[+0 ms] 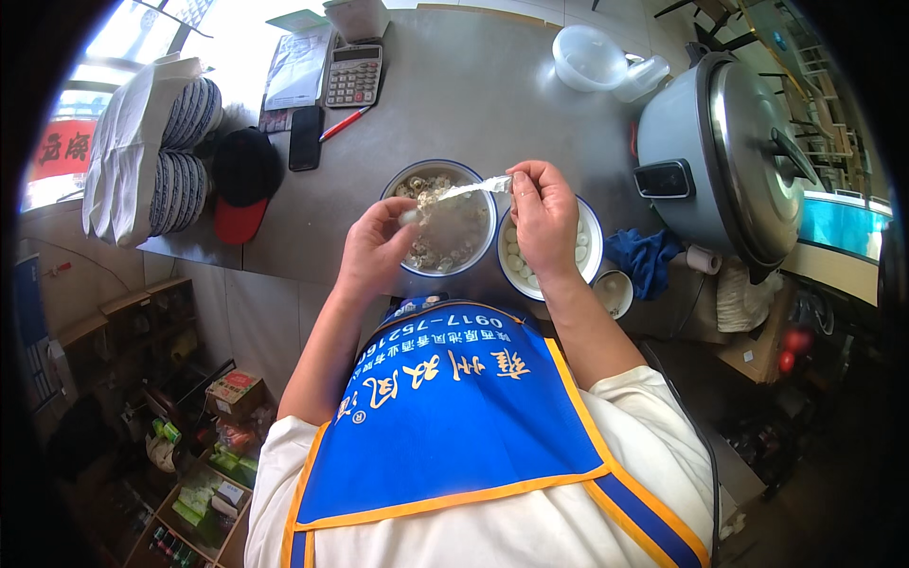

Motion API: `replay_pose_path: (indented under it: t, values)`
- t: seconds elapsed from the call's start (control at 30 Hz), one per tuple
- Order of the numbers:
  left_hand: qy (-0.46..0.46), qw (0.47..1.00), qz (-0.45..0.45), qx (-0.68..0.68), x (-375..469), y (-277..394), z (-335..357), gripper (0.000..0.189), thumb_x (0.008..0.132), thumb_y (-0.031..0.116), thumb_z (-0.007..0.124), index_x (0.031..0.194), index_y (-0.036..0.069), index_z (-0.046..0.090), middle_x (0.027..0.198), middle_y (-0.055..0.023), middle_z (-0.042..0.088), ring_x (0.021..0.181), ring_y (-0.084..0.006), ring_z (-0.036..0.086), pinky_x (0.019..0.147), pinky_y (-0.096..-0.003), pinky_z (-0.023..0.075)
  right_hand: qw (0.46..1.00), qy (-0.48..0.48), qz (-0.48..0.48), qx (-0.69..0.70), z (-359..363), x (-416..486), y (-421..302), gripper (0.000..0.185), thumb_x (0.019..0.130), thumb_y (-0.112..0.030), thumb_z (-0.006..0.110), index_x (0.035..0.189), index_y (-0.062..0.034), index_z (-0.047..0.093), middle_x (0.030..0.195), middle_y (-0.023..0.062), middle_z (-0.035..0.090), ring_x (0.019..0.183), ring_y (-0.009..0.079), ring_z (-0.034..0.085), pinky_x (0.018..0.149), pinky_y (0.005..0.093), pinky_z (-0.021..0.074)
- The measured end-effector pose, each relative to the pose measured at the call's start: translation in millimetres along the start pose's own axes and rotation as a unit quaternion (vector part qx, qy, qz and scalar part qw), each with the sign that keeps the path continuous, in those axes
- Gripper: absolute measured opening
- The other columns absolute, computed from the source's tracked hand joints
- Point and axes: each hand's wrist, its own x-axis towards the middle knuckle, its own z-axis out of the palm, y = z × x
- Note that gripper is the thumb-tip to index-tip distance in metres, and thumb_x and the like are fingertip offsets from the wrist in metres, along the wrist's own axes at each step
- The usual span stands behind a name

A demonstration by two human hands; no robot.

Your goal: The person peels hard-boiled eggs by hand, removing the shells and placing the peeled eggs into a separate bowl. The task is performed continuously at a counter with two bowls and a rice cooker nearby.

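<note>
My left hand (pixel 380 241) holds a small pale egg (pixel 409 217) between thumb and fingers over the left side of a blue-rimmed bowl (pixel 490 234). Speckled eggshell pieces (pixel 444 252) lie in that bowl. A long strip of peeled shell and membrane (pixel 472 188) stretches from beside the egg to my right hand (pixel 543 213), whose thumb and forefinger pinch its end. My right hand is above a second blue-rimmed bowl (pixel 598 245) with several peeled white eggs (pixel 524 271), and hides part of it.
A small cup (pixel 613 293) and a blue cloth (pixel 643 259) lie right of the bowls, near a large rice cooker (pixel 699 156). Clear plastic containers (pixel 589 60) stand farther back. Left are a calculator (pixel 354 74), red pen (pixel 344 124), phone (pixel 306 138), cap (pixel 245 177) and stacked plates (pixel 179 192).
</note>
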Motion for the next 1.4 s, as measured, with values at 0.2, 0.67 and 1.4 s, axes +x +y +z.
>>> replay_pose_path:
  t: [0.2, 0.67, 1.4]
  values:
    - [0.012, 0.992, -0.050, -0.115, 8, -13, -8, 0.036, 0.105, 0.014, 0.071, 0.136, -0.004, 0.065, 0.109, -0.0032, 0.072, 0.093, -0.0080, 0.065, 0.083, -0.0249, 0.0555, 1.000, -0.015, 0.000, -0.008, -1, -10, 5, 0.010, 0.109, -0.009, 0.062, 0.107, -0.0025, 0.068, 0.082, -0.0048, 0.061, 0.068, 0.0015, 0.050, 0.060, 0.0208, 0.0422]
    - [0.048, 0.995, -0.059, -0.063, 7, -5, -11, 0.032, 0.106, 0.016, 0.071, 0.131, -0.004, 0.067, 0.106, -0.0060, 0.074, 0.089, -0.0092, 0.067, 0.083, -0.0263, 0.0566, 1.000, 0.006, -0.013, 0.009, 3, -6, 13, 0.010, 0.106, -0.010, 0.066, 0.105, -0.0014, 0.072, 0.084, -0.0014, 0.069, 0.076, 0.0056, 0.059, 0.068, 0.0254, 0.0493]
    - [-0.122, 0.895, -0.186, -0.387, 1, 11, 6, 0.033, 0.112, 0.027, 0.063, 0.126, -0.003, 0.065, 0.107, -0.0096, 0.073, 0.084, -0.0127, 0.067, 0.077, -0.0285, 0.0552, 0.948, -0.102, -0.220, -0.208, 47, -16, 28, 0.012, 0.104, -0.013, 0.068, 0.103, -0.0011, 0.069, 0.096, 0.0172, 0.070, 0.083, 0.0368, 0.070, 0.071, 0.0426, 0.0568]
